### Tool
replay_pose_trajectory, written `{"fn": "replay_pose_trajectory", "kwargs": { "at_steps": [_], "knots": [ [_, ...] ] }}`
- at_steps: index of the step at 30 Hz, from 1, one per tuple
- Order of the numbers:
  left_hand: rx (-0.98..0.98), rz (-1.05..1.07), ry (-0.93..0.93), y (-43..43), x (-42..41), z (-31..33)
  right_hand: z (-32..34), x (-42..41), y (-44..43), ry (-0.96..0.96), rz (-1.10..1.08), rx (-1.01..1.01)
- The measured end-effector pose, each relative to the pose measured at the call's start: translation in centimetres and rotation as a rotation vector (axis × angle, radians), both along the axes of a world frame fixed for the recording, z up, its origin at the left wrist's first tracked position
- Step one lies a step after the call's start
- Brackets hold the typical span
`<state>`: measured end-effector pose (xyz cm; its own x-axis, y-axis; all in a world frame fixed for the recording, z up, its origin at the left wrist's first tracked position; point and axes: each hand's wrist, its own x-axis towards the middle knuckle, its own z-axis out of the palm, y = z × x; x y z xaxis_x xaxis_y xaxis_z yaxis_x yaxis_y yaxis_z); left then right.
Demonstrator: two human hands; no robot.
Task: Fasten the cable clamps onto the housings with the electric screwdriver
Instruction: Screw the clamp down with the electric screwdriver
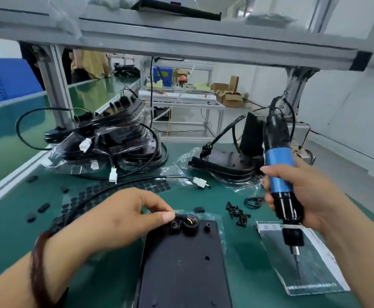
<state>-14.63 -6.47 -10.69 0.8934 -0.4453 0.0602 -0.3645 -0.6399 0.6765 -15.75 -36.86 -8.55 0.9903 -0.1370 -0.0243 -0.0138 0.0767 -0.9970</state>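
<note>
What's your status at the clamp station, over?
Left hand pinching cable clamp at housing top edge. Right hand gripping electric screwdriver, bit off to the right, clear of clamp. Loose screws beside housing, path open.

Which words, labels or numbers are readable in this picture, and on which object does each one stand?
No text is readable.
Plastic bag: printed strip at its top edge, too blurred.
Blue crate: raised marks, too blurred.
</note>
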Motion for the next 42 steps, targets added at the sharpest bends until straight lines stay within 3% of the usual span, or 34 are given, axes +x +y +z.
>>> {"fn": "replay_pose_trajectory", "kwargs": {
  "at_steps": [6, 15, 24, 30, 36, 42],
  "knots": [
    [-0.017, 0.007, -0.019, -0.7, 0.4, -1.4, -0.9, 0.5, -3.4, -0.022, -0.103, -0.054],
    [-0.056, -0.039, -0.053, -0.8, 0.3, -1.2, -2.5, 0.9, -4.9, -0.110, -0.162, 0.074],
    [-0.098, -0.011, -0.089, -1.3, -0.1, -1.7, -2.2, 1.7, -5.1, -0.087, -0.429, -0.026],
    [-0.120, 0.002, -0.067, -1.0, 0.2, -1.8, -2.1, 1.9, -5.5, -0.072, -0.612, -0.225],
    [-0.006, -0.148, -0.134, -0.4, 0.3, -1.7, -2.0, 1.3, -5.5, -0.075, -0.769, -0.504],
    [-0.034, -0.062, -0.186, -0.7, 0.5, -2.4, -1.6, 1.1, -6.7, -0.120, -0.832, -0.673]
  ]
}}
